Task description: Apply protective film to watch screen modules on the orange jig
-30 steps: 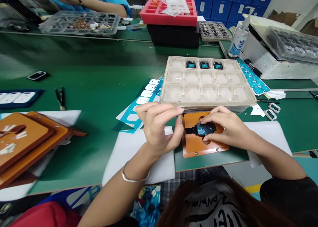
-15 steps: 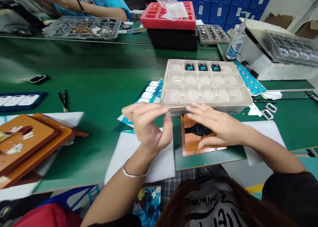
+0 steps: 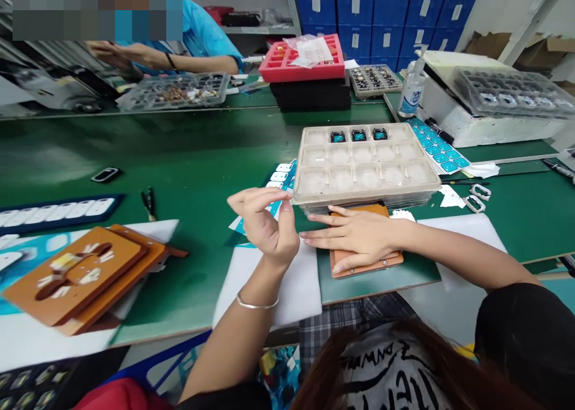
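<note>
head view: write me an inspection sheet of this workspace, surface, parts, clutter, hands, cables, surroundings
surface: green tabletop, white pads along its near edge
job's things: orange plate, partly under the right hand; pale tray behind it, three dark frames in its back row
clutter: loose dark case and stacked orange boards at left; two white rings at right
hands: left hand raised, fingers bent, grip unclear; right hand spread flat over the plate
cables: nothing clearly seen
surroundings: blue bins at back; co-worker's blue sleeve across the table

The head camera looks forward and down across the bench [image 3: 197, 149].
</note>
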A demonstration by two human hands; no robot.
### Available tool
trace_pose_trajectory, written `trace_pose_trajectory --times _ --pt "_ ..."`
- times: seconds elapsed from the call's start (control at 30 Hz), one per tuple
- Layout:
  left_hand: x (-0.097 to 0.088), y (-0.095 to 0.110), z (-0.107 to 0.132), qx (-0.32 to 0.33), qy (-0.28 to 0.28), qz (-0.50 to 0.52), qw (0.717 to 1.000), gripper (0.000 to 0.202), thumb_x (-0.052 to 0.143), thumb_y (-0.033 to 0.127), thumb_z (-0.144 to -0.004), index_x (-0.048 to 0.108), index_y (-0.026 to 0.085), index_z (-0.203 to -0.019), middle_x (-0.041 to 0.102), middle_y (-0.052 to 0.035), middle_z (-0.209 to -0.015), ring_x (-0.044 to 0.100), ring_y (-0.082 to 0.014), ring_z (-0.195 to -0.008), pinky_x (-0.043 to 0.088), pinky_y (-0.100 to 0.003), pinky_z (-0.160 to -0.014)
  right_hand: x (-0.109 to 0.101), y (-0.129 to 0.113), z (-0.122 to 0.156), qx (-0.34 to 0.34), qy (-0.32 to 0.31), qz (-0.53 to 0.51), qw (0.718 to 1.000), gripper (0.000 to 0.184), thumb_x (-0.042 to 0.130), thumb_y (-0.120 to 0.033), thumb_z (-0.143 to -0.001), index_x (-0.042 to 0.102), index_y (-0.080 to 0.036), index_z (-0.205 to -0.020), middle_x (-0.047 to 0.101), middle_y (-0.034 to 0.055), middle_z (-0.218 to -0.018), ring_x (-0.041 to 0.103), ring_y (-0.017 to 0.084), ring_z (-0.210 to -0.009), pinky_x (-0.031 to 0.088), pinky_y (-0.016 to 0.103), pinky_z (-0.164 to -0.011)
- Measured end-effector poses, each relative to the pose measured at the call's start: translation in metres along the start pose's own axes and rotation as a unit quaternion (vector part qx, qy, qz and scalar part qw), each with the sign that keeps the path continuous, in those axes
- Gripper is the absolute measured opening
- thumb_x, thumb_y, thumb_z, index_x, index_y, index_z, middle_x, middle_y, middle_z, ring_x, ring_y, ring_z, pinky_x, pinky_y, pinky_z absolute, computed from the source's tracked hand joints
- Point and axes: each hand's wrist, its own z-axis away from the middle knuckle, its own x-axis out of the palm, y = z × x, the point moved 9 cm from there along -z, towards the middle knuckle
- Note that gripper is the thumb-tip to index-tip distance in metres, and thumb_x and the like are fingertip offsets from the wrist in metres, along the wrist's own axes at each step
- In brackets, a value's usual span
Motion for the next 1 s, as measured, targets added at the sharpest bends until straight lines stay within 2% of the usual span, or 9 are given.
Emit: trace_pose_trajectory --times 0.13,0.23,0.4,0.53,0.63,0.73,0.8,0.87,1.0 --pt "0.0 0.003 0.0 0.013 0.011 0.009 1.0 0.012 0.056 0.017 -0.091 0.062 0.025 -0.099 0.059 -0.0026 -0.081 0.054 -0.0209 -0.081 0.041 -0.038 -0.069 -0.048 -0.005 0.018 0.01 0.103 -0.012 0.995 0.05 0.053 -0.041 -0.101 0.049 -0.016 -0.144 0.045 0.0118 -0.156 0.032 0.023 -0.15 0.03 0.044 -0.122" --pt "0.004 0.004 0.001 0.019 -0.009 0.019 1.0 0.015 0.055 0.018 -0.091 0.062 0.026 -0.102 0.062 -0.0032 -0.084 0.055 -0.0213 -0.084 0.041 -0.038 -0.072 -0.078 0.001 0.042 0.103 0.176 0.007 0.979 0.032 0.067 -0.039 -0.092 0.066 -0.017 -0.115 0.068 0.0114 -0.124 0.054 0.026 -0.119 0.046 0.044 -0.102" --pt "0.026 0.016 0.004 0.049 -0.156 0.023 0.986 0.017 0.049 0.027 -0.095 0.061 0.025 -0.107 0.068 -0.0021 -0.085 0.058 -0.0209 -0.083 0.042 -0.04 -0.078 -0.055 0.018 0.06 0.246 0.096 -0.042 0.963 0.037 0.085 -0.037 -0.075 0.065 -0.016 -0.098 0.069 0.0089 -0.096 0.052 0.025 -0.095 0.047 0.035 -0.078" --pt "0.038 0.037 0.009 0.103 -0.243 0.078 0.961 0.031 0.053 0.048 -0.096 0.06 0.024 -0.115 0.071 -0.0039 -0.095 0.061 -0.0211 -0.086 0.045 -0.039 -0.079 -0.054 0.025 0.062 0.258 0.202 -0.157 0.932 0.03 0.083 -0.032 -0.075 0.064 -0.017 -0.094 0.064 0.0041 -0.083 0.054 0.02 -0.084 0.043 0.03 -0.071" --pt "0.039 0.049 0.011 0.123 -0.248 0.112 0.954 0.062 0.071 0.061 -0.082 0.056 0.021 -0.128 0.07 -0.0078 -0.105 0.063 -0.0231 -0.094 0.051 -0.039 -0.083 -0.045 0.03 0.061 0.22 0.299 -0.426 0.825 0.036 0.077 -0.046 -0.081 0.058 -0.02 -0.097 0.064 0.0008 -0.085 0.057 0.014 -0.075 0.045 0.027 -0.068" --pt "0.037 0.05 0.011 0.096 -0.225 0.131 0.961 0.069 0.084 0.044 -0.075 0.055 0.021 -0.134 0.07 -0.008 -0.108 0.065 -0.0216 -0.098 0.055 -0.037 -0.085 -0.018 0.025 0.05 0.193 0.277 -0.647 0.683 0.044 0.075 -0.056 -0.082 0.049 -0.023 -0.097 0.066 -0.0006 -0.084 0.059 0.012 -0.072 0.046 0.025 -0.065" --pt "0.036 0.048 0.012 0.063 -0.212 0.185 0.958 0.073 0.087 0.034 -0.074 0.054 0.023 -0.137 0.07 -0.0072 -0.111 0.067 -0.0202 -0.101 0.058 -0.035 -0.088 -0.006 0.021 0.045 0.196 0.256 -0.698 0.64 0.045 0.075 -0.057 -0.082 0.048 -0.023 -0.096 0.065 -0.0016 -0.081 0.06 0.011 -0.069 0.046 0.024 -0.064" --pt "0.038 0.045 0.013 0.021 -0.211 0.267 0.94 0.079 0.088 0.031 -0.072 0.051 0.024 -0.141 0.069 -0.0076 -0.117 0.068 -0.0204 -0.109 0.06 -0.036 -0.094 -0.004 0.021 0.045 0.205 0.264 -0.681 0.652 0.041 0.073 -0.054 -0.085 0.049 -0.023 -0.098 0.064 -0.0028 -0.077 0.06 0.01 -0.067 0.047 0.023 -0.063" --pt "0.041 0.042 0.015 -0.046 -0.228 0.368 0.9 0.084 0.089 0.021 -0.07 0.049 0.025 -0.143 0.068 -0.0085 -0.126 0.067 -0.0215 -0.12 0.058 -0.036 -0.105 -0.048 0.02 0.068 0.184 0.45 -0.386 0.784 0.02 0.072 -0.031 -0.089 0.06 -0.024 -0.104 0.068 0.0014 -0.097 0.062 0.011 -0.076 0.052 0.025 -0.066"
